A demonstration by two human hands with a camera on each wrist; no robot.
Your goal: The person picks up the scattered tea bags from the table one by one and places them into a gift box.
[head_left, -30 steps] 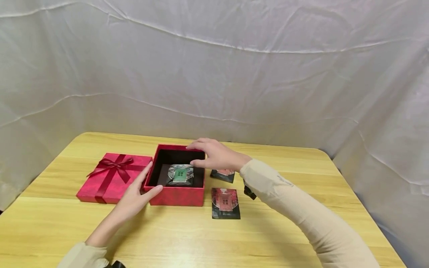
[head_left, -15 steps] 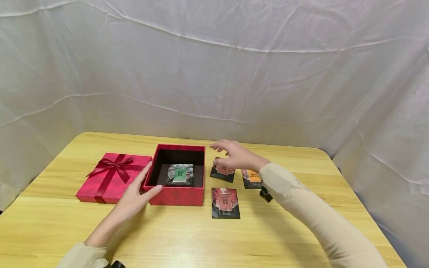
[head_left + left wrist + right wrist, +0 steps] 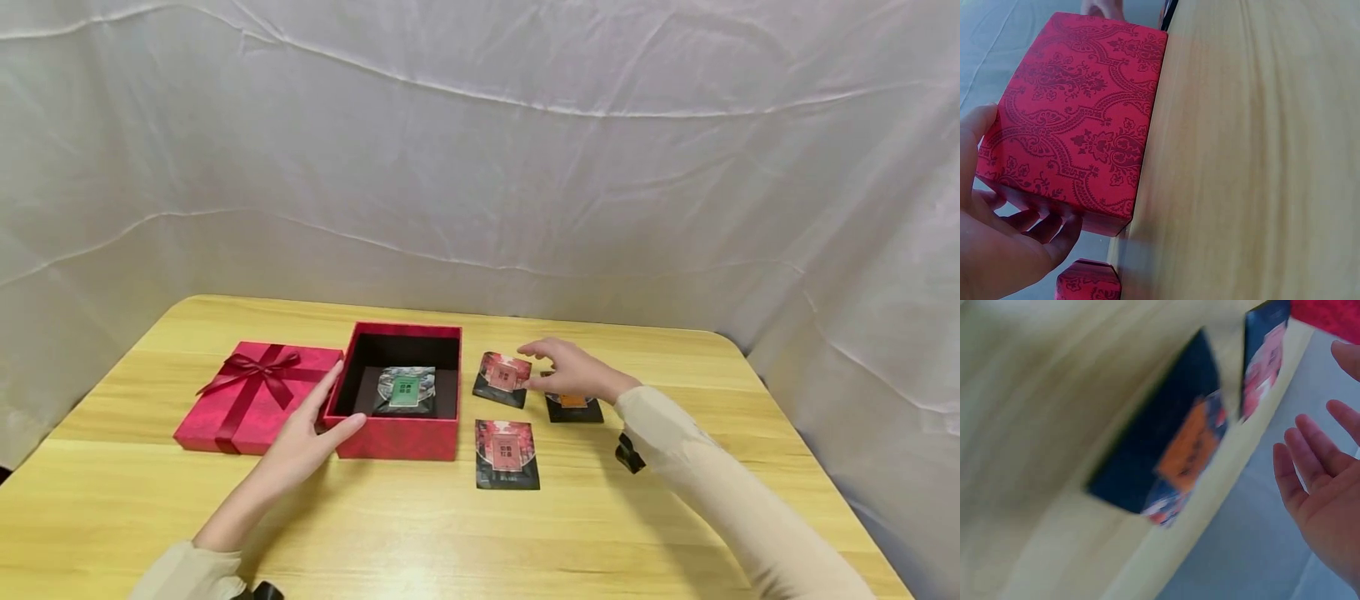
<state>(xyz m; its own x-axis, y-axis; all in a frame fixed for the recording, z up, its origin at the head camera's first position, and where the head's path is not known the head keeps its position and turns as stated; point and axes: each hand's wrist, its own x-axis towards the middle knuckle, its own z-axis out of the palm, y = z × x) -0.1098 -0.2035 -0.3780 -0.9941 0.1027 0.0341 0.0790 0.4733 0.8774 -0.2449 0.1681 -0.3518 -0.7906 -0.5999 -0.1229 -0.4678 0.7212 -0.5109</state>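
Note:
An open red box [image 3: 393, 438] stands mid-table with a green-labelled packet [image 3: 405, 390] lying inside it. My left hand [image 3: 330, 410] rests on the box's front left corner, fingers straight along the left wall and thumb on the front wall; the left wrist view shows the hand [image 3: 1004, 244] against the patterned box wall [image 3: 1079, 125]. My right hand [image 3: 537, 367] hovers with spread fingers and holds nothing. It is over an orange-labelled packet [image 3: 573, 407] and beside a red-labelled packet [image 3: 501, 379]. The right wrist view shows the orange packet [image 3: 1179, 462], blurred, below the fingers [image 3: 1310, 456].
The red lid [image 3: 255, 396] with a ribbon bow lies left of the box. A second red-labelled packet [image 3: 507, 453] lies in front of the box's right corner. The wooden table [image 3: 450, 533] is backed by white cloth [image 3: 480, 167].
My right hand has left the box opening and moved right and down to above the orange packet. The left hand and the box have not moved.

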